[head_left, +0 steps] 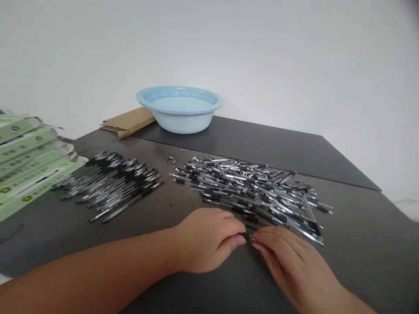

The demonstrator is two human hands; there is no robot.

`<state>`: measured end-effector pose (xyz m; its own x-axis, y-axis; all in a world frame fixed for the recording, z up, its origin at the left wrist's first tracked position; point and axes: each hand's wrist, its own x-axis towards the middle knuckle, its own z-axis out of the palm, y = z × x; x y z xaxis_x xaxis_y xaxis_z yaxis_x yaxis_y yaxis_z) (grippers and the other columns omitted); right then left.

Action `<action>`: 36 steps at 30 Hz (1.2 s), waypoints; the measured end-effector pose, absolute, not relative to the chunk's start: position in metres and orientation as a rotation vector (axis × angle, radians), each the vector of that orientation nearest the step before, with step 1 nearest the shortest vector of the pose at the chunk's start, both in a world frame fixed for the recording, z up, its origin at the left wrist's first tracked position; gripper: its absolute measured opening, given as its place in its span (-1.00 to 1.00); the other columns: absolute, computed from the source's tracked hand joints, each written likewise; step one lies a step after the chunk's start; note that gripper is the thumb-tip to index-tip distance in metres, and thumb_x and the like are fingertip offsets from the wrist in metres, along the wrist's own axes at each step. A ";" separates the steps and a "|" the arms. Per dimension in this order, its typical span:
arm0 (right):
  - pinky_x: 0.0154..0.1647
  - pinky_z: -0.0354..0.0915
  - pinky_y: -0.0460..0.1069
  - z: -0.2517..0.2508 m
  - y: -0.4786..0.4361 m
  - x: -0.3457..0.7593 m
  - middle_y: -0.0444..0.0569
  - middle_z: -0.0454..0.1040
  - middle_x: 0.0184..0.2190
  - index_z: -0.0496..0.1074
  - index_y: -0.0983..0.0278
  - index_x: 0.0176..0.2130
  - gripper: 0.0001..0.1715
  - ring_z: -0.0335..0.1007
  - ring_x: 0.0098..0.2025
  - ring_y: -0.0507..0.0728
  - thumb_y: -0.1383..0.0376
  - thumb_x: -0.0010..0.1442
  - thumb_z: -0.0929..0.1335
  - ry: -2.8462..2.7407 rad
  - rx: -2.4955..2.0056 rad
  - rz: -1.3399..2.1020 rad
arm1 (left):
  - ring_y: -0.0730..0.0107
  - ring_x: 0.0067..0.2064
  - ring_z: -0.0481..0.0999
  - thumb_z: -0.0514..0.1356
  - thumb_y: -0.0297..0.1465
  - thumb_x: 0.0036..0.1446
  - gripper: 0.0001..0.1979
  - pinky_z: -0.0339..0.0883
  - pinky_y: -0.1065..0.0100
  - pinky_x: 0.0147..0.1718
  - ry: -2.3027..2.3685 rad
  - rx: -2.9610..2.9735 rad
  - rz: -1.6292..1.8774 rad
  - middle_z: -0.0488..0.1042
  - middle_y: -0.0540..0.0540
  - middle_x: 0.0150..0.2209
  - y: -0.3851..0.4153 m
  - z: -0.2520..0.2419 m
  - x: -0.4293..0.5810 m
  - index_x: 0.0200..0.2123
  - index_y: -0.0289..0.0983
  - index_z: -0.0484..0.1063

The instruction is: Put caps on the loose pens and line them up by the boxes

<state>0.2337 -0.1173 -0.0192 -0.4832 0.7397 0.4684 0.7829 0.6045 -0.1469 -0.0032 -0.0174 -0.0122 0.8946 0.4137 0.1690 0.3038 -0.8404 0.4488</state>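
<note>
Between my two hands, just in front of a loose heap of pens and pen parts (255,183), is a pen (248,236) with a black grip. Thumb and fingers of my left hand (211,240) are closed on its left part. My right hand (288,253) pinches the clear tip end at the right. Most of this pen is hidden by the fingers, so I cannot tell whether its parts are joined. A neater pile of clear pens with black grips (114,181) lies to the left, beyond my left forearm.
Green-and-white packs (29,161) are stacked at the left edge. A light blue basin (183,120) stands at the back beside a folded brown cardboard piece (131,120). Some small loose parts (170,158) lie between the two piles on the dark table (360,244). A white wall rises behind.
</note>
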 end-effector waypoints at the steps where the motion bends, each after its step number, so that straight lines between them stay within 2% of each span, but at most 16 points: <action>1: -0.20 0.58 0.05 -0.018 -0.117 0.233 0.01 0.68 -0.19 0.44 0.23 0.01 -0.77 0.68 -0.20 0.17 0.28 0.55 0.21 -2.336 -1.237 -0.109 | 0.25 -0.21 0.54 0.08 -0.26 0.46 -0.76 0.31 0.27 -0.26 0.524 2.645 0.361 0.56 -0.06 -0.24 -0.018 -0.012 -0.003 -0.09 -0.20 0.51; 4: -0.29 0.59 0.07 -0.015 -0.117 0.231 0.02 0.67 -0.20 0.43 0.21 0.00 -0.75 0.68 -0.23 0.20 0.19 0.54 0.22 -2.324 -1.309 -0.055 | 0.25 -0.22 0.54 0.09 -0.26 0.45 -0.78 0.32 0.29 -0.26 0.519 2.634 0.362 0.56 -0.06 -0.24 -0.019 -0.011 -0.003 -0.09 -0.20 0.51; 6: -0.19 0.61 0.09 -0.013 -0.118 0.231 0.07 0.67 -0.12 0.42 0.23 0.06 -0.73 0.69 -0.14 0.23 0.16 0.51 0.26 -2.306 -1.300 -0.057 | 0.25 -0.21 0.55 0.09 -0.27 0.46 -0.77 0.33 0.29 -0.25 0.520 2.627 0.372 0.57 -0.07 -0.24 -0.019 -0.011 -0.003 -0.08 -0.20 0.51; 9: -0.08 0.59 0.06 -0.012 -0.118 0.233 0.05 0.68 -0.10 0.42 0.22 0.08 -0.78 0.68 -0.09 0.19 0.27 0.51 0.27 -2.314 -1.228 -0.057 | 0.24 -0.20 0.56 0.08 -0.27 0.46 -0.76 0.35 0.27 -0.23 0.527 2.625 0.383 0.58 -0.07 -0.23 -0.019 -0.011 -0.003 -0.07 -0.21 0.52; 12: -0.17 0.58 0.04 -0.010 -0.118 0.234 -0.01 0.67 -0.18 0.43 0.19 -0.01 -0.78 0.67 -0.18 0.16 0.34 0.52 0.22 -2.339 -1.222 0.009 | 0.24 -0.20 0.57 0.09 -0.27 0.45 -0.76 0.36 0.27 -0.23 0.528 2.628 0.366 0.58 -0.08 -0.23 -0.019 -0.011 -0.002 -0.08 -0.21 0.53; 15: -0.32 0.55 0.05 -0.009 -0.118 0.234 -0.03 0.64 -0.24 0.43 0.17 -0.06 -0.79 0.64 -0.28 0.16 0.26 0.53 0.22 -2.346 -1.315 0.109 | 0.25 -0.21 0.57 0.11 -0.27 0.44 -0.79 0.35 0.29 -0.25 0.514 2.623 0.338 0.58 -0.07 -0.24 -0.020 -0.012 -0.002 -0.10 -0.20 0.53; 18: -0.23 0.58 0.09 -0.009 -0.118 0.235 0.02 0.65 -0.16 0.41 0.21 0.03 -0.79 0.66 -0.19 0.20 0.18 0.51 0.27 -2.339 -1.323 0.090 | 0.26 -0.19 0.57 0.10 -0.28 0.46 -0.78 0.34 0.30 -0.23 0.515 2.599 0.339 0.59 -0.06 -0.22 -0.020 -0.012 -0.003 -0.08 -0.20 0.52; 21: -0.11 0.58 0.09 -0.009 -0.118 0.236 0.04 0.66 -0.11 0.41 0.23 0.05 -0.82 0.66 -0.10 0.19 0.27 0.52 0.27 -2.364 -1.238 0.001 | 0.26 -0.20 0.56 0.08 -0.28 0.46 -0.77 0.34 0.29 -0.23 0.516 2.600 0.341 0.59 -0.06 -0.22 -0.019 -0.011 -0.003 -0.08 -0.20 0.53; 25: -0.08 0.58 0.09 -0.008 -0.118 0.237 0.06 0.68 -0.09 0.45 0.26 0.04 -0.75 0.66 -0.09 0.20 0.33 0.55 0.22 -2.429 -1.152 -0.111 | 0.25 -0.19 0.57 0.09 -0.28 0.46 -0.77 0.36 0.28 -0.22 0.513 2.595 0.338 0.60 -0.07 -0.22 -0.018 -0.011 -0.002 -0.09 -0.21 0.53; 30: -0.10 0.59 0.12 -0.005 -0.118 0.239 0.11 0.68 -0.08 0.48 0.29 0.04 -0.73 0.66 -0.09 0.23 0.34 0.54 0.22 -2.500 -1.132 -0.145 | 0.25 -0.18 0.59 0.09 -0.27 0.46 -0.76 0.37 0.28 -0.21 0.505 2.582 0.302 0.61 -0.07 -0.20 -0.019 -0.010 -0.002 -0.08 -0.21 0.53; 36: -0.16 0.59 0.15 -0.009 -0.116 0.238 0.10 0.68 -0.15 0.56 0.30 -0.09 -0.68 0.65 -0.18 0.24 0.40 0.49 0.22 -2.588 -1.096 -0.125 | 0.25 -0.21 0.59 0.13 -0.29 0.43 -0.80 0.36 0.28 -0.24 0.469 2.597 0.309 0.61 -0.06 -0.22 -0.021 -0.013 -0.002 -0.09 -0.20 0.54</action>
